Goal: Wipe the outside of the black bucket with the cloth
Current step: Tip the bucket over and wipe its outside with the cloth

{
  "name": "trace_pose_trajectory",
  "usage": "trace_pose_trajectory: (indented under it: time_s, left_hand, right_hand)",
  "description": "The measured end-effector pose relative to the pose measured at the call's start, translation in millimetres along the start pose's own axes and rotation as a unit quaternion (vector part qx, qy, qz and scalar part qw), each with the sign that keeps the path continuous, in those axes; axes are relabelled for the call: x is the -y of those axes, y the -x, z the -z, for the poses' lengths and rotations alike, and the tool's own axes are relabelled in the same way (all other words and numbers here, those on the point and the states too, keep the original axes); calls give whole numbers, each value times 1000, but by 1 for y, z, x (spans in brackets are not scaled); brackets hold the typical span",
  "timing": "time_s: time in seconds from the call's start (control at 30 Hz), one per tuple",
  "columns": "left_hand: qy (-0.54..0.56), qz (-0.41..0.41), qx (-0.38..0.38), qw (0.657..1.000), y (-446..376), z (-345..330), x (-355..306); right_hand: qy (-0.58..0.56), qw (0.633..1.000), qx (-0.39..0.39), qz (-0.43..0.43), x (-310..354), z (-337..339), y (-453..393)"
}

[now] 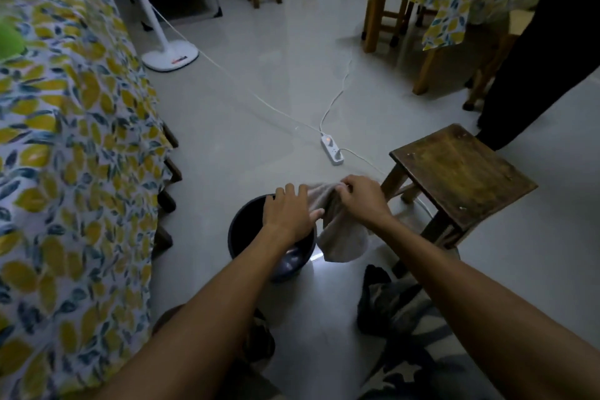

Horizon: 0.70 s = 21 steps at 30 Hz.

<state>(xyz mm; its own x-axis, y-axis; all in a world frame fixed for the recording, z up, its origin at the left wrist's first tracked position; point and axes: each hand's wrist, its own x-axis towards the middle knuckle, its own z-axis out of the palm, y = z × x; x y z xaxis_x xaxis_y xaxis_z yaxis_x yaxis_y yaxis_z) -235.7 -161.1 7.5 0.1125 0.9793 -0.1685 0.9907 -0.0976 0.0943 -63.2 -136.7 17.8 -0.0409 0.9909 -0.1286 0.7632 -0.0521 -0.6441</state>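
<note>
The black bucket (242,237) stands upright on the pale floor just in front of me, its mouth facing up. My left hand (287,213) lies over the bucket's far right rim, fingers spread, thumb touching the cloth. A beige cloth (342,237) hangs beside the bucket's right side, bunched at the top. My right hand (362,200) is closed on that bunched top edge, holding the cloth up above the floor.
A wooden stool (464,172) stands close on the right. A white power strip (331,150) with cables lies on the floor beyond the bucket. A leaf-patterned covered table (65,156) fills the left. A person in black (535,42) stands far right. A fan base (170,57) sits further back.
</note>
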Motion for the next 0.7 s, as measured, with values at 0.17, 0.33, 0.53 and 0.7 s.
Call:
trace_pose_trajectory:
  time_s: [0.17, 0.33, 0.53, 0.7]
  left_hand:
    - [-14, 14, 64, 998, -35, -54, 16]
    - [-22, 26, 121, 992, -80, -126, 25]
    - [53, 57, 225, 971, -117, -196, 14]
    - [112, 93, 314, 938, -121, -237, -8]
  right_hand:
    - [-31, 999, 27, -33, -28, -39, -29]
    - [-66, 995, 29, -67, -73, -83, -68]
    - [-134, 982, -10, -133, -113, -103, -103]
    - [-229, 948, -80, -205, -128, -102, -114]
